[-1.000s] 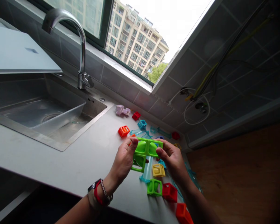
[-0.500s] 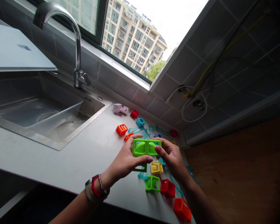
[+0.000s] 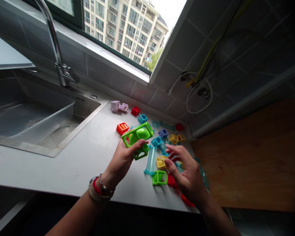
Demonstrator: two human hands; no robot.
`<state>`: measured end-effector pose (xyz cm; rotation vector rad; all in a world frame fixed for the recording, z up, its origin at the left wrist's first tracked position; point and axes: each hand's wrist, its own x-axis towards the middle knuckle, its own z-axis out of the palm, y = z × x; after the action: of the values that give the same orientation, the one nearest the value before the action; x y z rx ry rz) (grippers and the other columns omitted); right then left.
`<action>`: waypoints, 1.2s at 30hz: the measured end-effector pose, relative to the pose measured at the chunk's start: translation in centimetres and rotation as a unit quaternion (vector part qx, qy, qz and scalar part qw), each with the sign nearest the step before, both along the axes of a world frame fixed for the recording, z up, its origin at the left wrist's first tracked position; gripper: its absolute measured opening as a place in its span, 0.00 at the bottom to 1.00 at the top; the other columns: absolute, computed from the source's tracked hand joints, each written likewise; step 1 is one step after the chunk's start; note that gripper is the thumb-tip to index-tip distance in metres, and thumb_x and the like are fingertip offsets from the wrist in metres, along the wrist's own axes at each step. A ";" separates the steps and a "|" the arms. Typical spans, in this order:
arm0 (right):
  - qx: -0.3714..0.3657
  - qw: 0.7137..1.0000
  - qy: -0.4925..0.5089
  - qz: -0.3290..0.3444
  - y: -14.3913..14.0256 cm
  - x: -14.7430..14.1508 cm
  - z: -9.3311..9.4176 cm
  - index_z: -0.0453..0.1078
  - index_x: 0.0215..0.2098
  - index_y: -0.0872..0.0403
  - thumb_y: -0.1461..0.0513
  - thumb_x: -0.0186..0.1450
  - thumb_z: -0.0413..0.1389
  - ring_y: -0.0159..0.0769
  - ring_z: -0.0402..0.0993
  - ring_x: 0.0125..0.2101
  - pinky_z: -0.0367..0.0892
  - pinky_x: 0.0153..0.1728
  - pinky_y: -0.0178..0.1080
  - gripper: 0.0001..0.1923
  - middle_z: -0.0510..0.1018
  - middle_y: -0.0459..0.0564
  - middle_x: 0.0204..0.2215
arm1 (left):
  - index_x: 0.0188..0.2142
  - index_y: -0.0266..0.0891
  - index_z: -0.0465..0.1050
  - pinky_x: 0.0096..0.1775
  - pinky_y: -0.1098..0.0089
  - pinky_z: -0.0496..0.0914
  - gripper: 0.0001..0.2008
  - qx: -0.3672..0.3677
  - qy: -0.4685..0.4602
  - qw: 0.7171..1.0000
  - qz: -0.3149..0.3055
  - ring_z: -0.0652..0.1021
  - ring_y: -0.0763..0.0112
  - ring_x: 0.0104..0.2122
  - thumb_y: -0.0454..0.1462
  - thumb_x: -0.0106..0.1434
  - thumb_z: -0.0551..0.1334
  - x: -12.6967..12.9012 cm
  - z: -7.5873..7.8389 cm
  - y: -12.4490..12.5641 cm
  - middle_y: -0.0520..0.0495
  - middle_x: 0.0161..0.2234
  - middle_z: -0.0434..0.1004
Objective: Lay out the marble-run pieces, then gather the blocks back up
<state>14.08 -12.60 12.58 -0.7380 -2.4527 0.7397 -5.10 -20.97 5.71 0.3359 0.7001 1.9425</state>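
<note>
Left hand: the left hand [image 3: 123, 160] alone now grips the green block assembly [image 3: 137, 139], fingers and thumb clamped around its near end, holding it tilted just above the grey countertop [image 3: 83, 164].
Right hand: the right hand [image 3: 186, 173] has let go of the green piece, which both hands held half a second ago; it now hovers empty with fingers spread over the loose pieces to the right.
Green block assembly: joined open-frame cubes with a curved insert; it has swung from level to slanted and sits left of where it was, in front of the orange cube [image 3: 122, 127].
Nearest to the right hand: a yellow cube [image 3: 161, 162], a single green cube [image 3: 159, 177] and a clear teal channel piece [image 3: 151, 159]; a red piece lies partly hidden under the palm, possibly another cube.
What the change means: the two-handed holding has ended, and the free hand appears to be over the loose parts rather than on the assembly.
Surroundings: steel sink [image 3: 34, 118] and tap [image 3: 61, 73] to the left, more small coloured cubes along the tiled wall.
</note>
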 end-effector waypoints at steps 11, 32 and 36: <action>0.001 0.976 -0.114 -0.184 -5.3 6.6 -10.9 0.75 0.53 0.48 0.48 0.69 0.60 0.55 0.77 0.53 0.79 0.45 0.48 0.19 0.73 0.59 0.58 | 0.54 0.37 0.75 0.43 0.61 0.80 0.25 -0.041 -0.099 0.994 -0.018 0.86 0.58 0.39 0.50 0.65 0.70 3.5 -1.2 0.9 0.42 0.43 0.85; -0.273 0.900 0.262 -0.214 -5.0 8.4 -11.7 0.62 0.56 0.47 0.53 0.68 0.63 0.43 0.78 0.47 0.74 0.47 0.43 0.23 0.76 0.53 0.50 | 0.51 0.37 0.75 0.40 0.69 0.76 0.22 -0.075 -0.001 0.986 -0.150 0.85 0.61 0.40 0.50 0.66 0.69 9.0 -4.1 2.4 0.40 0.45 0.84; -0.307 0.889 0.280 -0.191 -3.6 8.2 -9.3 0.63 0.58 0.48 0.54 0.67 0.64 0.41 0.77 0.49 0.74 0.48 0.39 0.25 0.76 0.54 0.53 | 0.50 0.37 0.73 0.30 0.75 0.71 0.22 -0.086 0.074 0.984 -0.139 0.82 0.69 0.33 0.50 0.66 0.69 9.5 -4.3 2.1 0.42 0.42 0.83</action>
<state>22.29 -16.19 3.29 -1.0163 -1.4845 1.3601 4.38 -18.88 1.45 0.4497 0.8635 1.5927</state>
